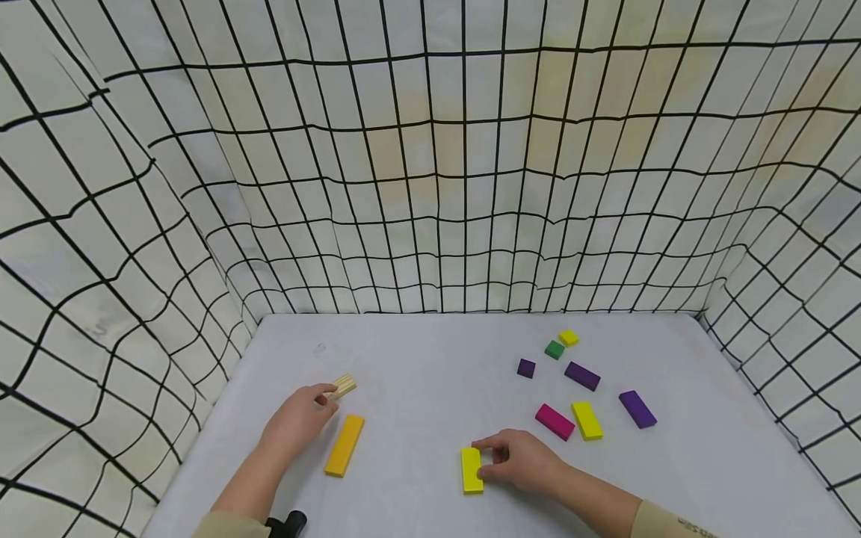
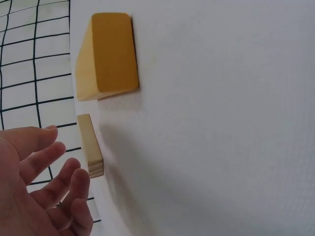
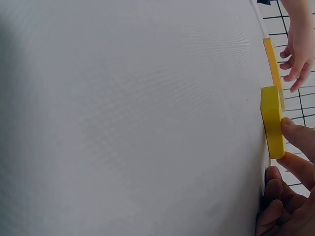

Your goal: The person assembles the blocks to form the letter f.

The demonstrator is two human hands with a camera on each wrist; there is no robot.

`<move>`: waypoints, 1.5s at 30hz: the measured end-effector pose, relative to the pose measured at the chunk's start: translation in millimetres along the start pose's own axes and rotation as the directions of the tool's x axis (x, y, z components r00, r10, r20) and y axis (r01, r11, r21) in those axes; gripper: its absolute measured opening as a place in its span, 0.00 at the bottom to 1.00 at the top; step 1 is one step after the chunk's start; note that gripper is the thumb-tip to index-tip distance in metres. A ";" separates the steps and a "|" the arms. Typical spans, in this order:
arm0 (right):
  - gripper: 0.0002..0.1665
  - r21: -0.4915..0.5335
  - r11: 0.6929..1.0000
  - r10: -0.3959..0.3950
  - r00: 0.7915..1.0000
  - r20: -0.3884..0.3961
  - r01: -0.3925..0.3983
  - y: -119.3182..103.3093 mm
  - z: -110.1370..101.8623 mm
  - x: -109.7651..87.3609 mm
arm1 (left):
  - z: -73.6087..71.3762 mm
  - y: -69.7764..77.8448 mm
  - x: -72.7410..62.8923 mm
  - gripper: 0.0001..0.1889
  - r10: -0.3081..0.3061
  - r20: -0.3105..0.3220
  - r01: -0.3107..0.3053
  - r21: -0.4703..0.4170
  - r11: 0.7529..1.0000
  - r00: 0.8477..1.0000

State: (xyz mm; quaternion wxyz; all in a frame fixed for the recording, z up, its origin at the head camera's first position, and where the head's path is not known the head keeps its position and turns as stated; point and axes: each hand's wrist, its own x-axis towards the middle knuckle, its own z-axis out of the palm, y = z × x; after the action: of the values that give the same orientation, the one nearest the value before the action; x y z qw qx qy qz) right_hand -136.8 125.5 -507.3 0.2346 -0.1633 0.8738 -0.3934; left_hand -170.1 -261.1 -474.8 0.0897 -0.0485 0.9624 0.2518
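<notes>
Toward the front of the white table, my right hand (image 1: 521, 462) pinches a yellow rectangular block (image 1: 472, 471) lying there. Its thumb is at the block's right side, and the index finger reaches the far end. In the right wrist view both fingertips (image 3: 288, 123) meet the yellow block (image 3: 272, 123). Farther left, my left hand (image 1: 299, 420) hovers by a small plain wooden block (image 1: 345, 385) with grooved grain, its thumb and fingers spread apart. An orange-yellow long block (image 1: 344, 446) lies just right of that hand; it looms large in the left wrist view (image 2: 115, 54).
Right of the right hand lie a magenta block (image 1: 554, 421), a second yellow block (image 1: 587, 421) and two purple blocks (image 1: 637, 409). Behind them are a dark purple cube (image 1: 526, 368), a green cube (image 1: 554, 349) and a small yellow one (image 1: 569, 338). Black netting (image 1: 430, 175) over white sheeting surrounds the table.
</notes>
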 end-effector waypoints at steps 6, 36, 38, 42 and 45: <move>0.26 -0.006 1.000 -0.009 1.000 -0.004 0.009 -0.4 -1.5 0.3 | -5.5 -1.6 13.1 0.22 -0.007 -0.021 0.007 0.008 1.000 1.000; 0.28 -0.019 0.999 -0.032 0.999 -0.002 0.032 4.1 -0.7 -0.9 | -2.2 -4.5 47.4 0.22 -0.012 0.069 0.010 0.035 0.999 0.998; 0.29 -0.015 0.999 -0.030 1.000 0.001 0.030 4.4 -0.3 -0.6 | -0.8 -5.5 48.8 0.22 -0.013 0.071 0.010 0.041 0.999 0.997; 0.30 -0.011 1.000 -0.027 1.000 0.005 0.027 4.2 0.5 -0.3 | 1.1 -7.2 51.5 0.22 -0.011 0.070 0.008 0.047 0.999 0.997; 0.29 -0.018 0.999 -0.031 1.000 0.002 0.031 4.1 0.0 -0.4 | 2.0 -7.4 53.2 0.21 -0.009 0.068 0.006 0.049 0.999 0.998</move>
State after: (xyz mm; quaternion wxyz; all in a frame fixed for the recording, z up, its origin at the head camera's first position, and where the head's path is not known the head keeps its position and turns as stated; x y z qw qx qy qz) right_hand -136.9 128.3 -510.3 0.2278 -0.1792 0.8746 -0.3888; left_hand -220.9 -269.0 -490.5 0.1248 -0.0414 0.9644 0.2296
